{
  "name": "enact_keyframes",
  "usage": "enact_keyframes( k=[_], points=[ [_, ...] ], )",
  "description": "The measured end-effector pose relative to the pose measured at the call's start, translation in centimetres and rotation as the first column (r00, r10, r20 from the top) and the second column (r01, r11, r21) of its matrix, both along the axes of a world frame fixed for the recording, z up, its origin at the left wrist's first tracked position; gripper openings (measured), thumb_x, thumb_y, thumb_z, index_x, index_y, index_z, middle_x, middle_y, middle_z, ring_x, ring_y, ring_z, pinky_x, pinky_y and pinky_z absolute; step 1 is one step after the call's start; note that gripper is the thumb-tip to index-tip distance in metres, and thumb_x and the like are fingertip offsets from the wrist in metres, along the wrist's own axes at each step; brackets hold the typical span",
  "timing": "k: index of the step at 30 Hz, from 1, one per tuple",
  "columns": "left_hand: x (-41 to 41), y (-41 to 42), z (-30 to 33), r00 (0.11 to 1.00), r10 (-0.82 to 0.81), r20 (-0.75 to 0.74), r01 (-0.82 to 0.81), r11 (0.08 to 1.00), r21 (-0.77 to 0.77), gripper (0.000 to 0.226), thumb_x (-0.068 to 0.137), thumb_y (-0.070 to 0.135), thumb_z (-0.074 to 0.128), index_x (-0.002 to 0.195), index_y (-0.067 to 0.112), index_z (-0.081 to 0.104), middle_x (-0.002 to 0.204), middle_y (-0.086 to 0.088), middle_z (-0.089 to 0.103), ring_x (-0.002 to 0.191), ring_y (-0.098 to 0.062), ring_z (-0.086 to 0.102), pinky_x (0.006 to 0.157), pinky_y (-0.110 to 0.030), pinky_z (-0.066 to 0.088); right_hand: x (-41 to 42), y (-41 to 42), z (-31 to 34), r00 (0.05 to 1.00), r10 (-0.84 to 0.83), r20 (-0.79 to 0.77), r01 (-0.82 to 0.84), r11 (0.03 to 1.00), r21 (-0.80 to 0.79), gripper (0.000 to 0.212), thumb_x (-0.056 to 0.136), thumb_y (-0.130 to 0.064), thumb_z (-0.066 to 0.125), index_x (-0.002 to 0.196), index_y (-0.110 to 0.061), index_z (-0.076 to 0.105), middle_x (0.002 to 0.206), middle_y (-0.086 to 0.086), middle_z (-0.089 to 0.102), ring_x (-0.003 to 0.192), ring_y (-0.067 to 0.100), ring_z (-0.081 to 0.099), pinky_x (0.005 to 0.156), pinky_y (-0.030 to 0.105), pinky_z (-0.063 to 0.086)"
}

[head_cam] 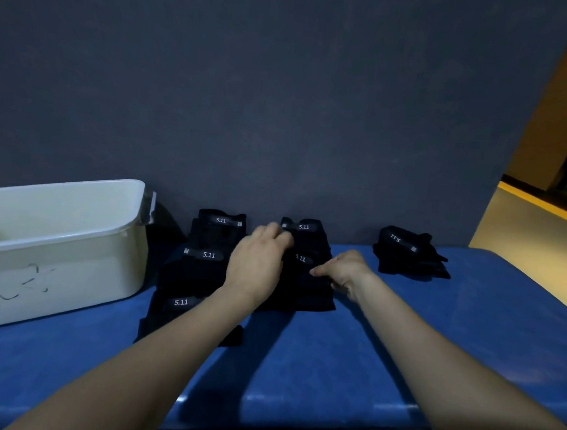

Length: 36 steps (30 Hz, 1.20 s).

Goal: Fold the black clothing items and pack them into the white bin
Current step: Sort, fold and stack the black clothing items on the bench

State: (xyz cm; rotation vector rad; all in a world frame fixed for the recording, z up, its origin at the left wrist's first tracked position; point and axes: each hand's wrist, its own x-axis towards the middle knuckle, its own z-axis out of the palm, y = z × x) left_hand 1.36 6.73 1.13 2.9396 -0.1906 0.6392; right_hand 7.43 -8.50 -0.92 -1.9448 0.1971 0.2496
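Six black folded items lie on the blue table (333, 365) beside the white bin (61, 236), which looks empty. Both hands work the middle stack (304, 291): the left hand (256, 262) presses it, its blurred grip unclear; the right hand (344, 274) pinches its edge. Folding seems done; next, probably lifting the stack binward.

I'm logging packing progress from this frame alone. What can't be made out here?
- Head view: white bin floor hidden by its near wall, left end cut off.
- Left hand fingertips motion-blurred.
- Right hand fingers hidden, curled under.
- Middle garment label partly covered.
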Motion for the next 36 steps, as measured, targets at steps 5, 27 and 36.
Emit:
enact_keyframes(
  k=[5, 27, 36],
  points=[
    [0.1, 0.6, -2.1, 0.963, -0.095, -0.250, 0.057, 0.986, -0.154, 0.036, 0.096, 0.016, 0.046, 0.131, 0.025, 0.052, 0.133, 0.007, 0.050, 0.114, -0.022, 0.055, 0.089, -0.036, 0.048, -1.5, -0.7, -1.0, 0.842, 0.233, 0.487, 0.010, 0.895, -0.446, 0.034, 0.074, -0.011, 0.076, 0.100, -0.010, 0.054, 0.108, 0.004, 0.052, 0.100, 0.020, 0.050, 0.081, 0.028, 0.041],
    [1.6, 1.2, -2.6, 0.957, -0.165, -0.237, 0.107, 0.965, -0.238, 0.047, 0.091, 0.010, 0.051, 0.136, 0.022, 0.045, 0.138, 0.004, 0.042, 0.128, -0.018, 0.039, 0.102, -0.035, 0.040, -1.5, -1.0, -0.8, 0.685, 0.648, 0.333, -0.257, 0.643, -0.722, 0.043, 0.092, -0.012, 0.056, 0.134, -0.017, 0.050, 0.135, -0.003, 0.048, 0.126, 0.017, 0.041, 0.104, 0.026, 0.034],
    [1.7, 1.5, -2.1, 0.971, -0.161, -0.179, 0.126, 0.974, -0.190, 0.042, 0.092, 0.014, 0.050, 0.134, 0.021, 0.048, 0.137, 0.007, 0.043, 0.129, -0.015, 0.038, 0.102, -0.031, 0.039, -0.4, -0.1, 0.2, 0.708, 0.568, 0.419, -0.189, 0.725, -0.662, 0.040, 0.099, -0.023, 0.043, 0.138, -0.014, 0.046, 0.142, -0.005, 0.039, 0.131, 0.016, 0.034, 0.106, 0.026, 0.030]
  ],
)
